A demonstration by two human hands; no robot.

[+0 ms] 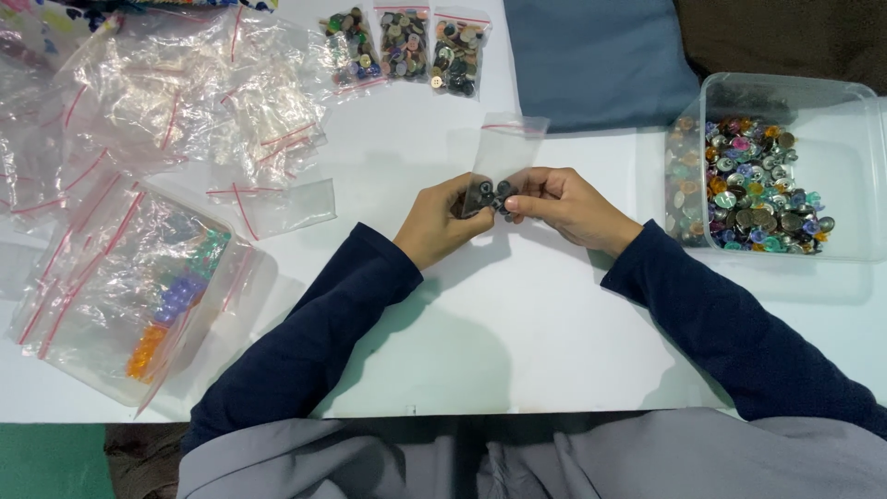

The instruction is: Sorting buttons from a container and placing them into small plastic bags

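Head view: both hands meet at table centre, well left of the clear bin of mixed buttons (785, 180). Left hand (442, 222) pinches the small zip bag (504, 148) by its lower part; right hand (565, 205) grasps dark buttons (494, 196) at the bag. Step judged: filling the bag. Next calls for holding the mouth open.

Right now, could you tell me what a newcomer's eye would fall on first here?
Mid-table, both hands, left and right, pinch a small clear bag with dark buttons at its bottom. At right, a clear tub holds bright buttons; at left lies a heap of empty bags.
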